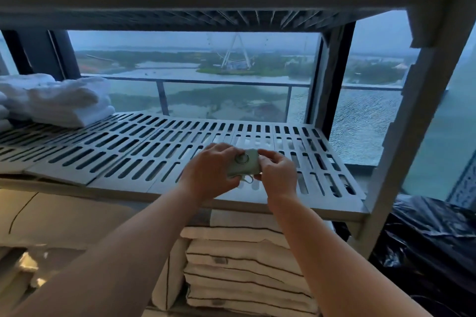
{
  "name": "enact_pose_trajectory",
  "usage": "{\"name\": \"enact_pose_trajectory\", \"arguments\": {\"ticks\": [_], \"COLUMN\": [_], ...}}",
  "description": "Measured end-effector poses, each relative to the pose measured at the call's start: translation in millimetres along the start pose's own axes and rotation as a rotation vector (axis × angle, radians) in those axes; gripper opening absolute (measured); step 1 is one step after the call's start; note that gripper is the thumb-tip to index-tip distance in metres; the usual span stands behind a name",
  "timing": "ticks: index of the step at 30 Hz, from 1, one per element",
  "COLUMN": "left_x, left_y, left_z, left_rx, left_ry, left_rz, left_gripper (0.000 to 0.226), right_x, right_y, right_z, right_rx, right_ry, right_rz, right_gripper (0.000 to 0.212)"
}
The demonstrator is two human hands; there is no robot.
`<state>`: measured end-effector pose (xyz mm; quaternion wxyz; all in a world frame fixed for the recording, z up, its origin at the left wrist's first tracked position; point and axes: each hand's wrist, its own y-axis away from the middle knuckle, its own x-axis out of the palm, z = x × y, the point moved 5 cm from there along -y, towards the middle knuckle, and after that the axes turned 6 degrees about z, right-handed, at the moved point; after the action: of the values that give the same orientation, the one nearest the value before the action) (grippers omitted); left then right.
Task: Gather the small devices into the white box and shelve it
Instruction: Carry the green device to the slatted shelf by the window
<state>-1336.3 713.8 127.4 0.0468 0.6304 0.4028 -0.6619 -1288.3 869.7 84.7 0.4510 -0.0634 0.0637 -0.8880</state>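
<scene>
Both hands' grip — left hand (211,175), right hand (277,175) — closed around smooth grey-green ringed device (244,163), above slotted shelf (128,152).

One device (244,165), two hands (210,175).

slotted grey shelf (144,152), folded white towels (59,100) probably

Grey slotted plastic shelf (123,147): matt, smooth. White folded terry towels (64,100): soft, fluffy cloth. Small pale-green device (244,165): matt casing. Black plastic bag (432,244): glossy, crinkled.
</scene>
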Motion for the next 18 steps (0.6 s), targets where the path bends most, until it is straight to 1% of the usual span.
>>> {"name": "enact_pose_trajectory", "arguments": {"ticks": [5,9,12,16,18], "left_x": [16.3,31.1,39.0,49.3,53.7], "left_y": [-35.1,-56.6,-69.4,-85.4,-91.7], "left_z": [24.3,41.7,49.3,53.4,54.5], "left_rx": [0.069,0.095,0.114,0.114,0.100], "left_ry": [0.028,0.045,0.061,0.076,0.077], "left_rz": [0.014,0.055,0.084,0.149,0.174], "left_gripper": [0.059,0.061,0.060,0.061,0.061], "right_x": [7.6,14.9,15.6,16.2,16.1], "right_y": [-30.4,-51.4,-63.7,-74.2,-79.4], "right_z": [0.3,2.7,6.9,11.0,11.9], "right_rx": [-0.009,-0.068,-0.110,-0.156,-0.172], "right_ry": [0.145,0.390,0.589,0.762,0.827], "right_rz": [-0.052,-0.058,-0.080,-0.074,-0.062], "right_gripper": [0.020,0.019,0.025,0.031,0.030]}}
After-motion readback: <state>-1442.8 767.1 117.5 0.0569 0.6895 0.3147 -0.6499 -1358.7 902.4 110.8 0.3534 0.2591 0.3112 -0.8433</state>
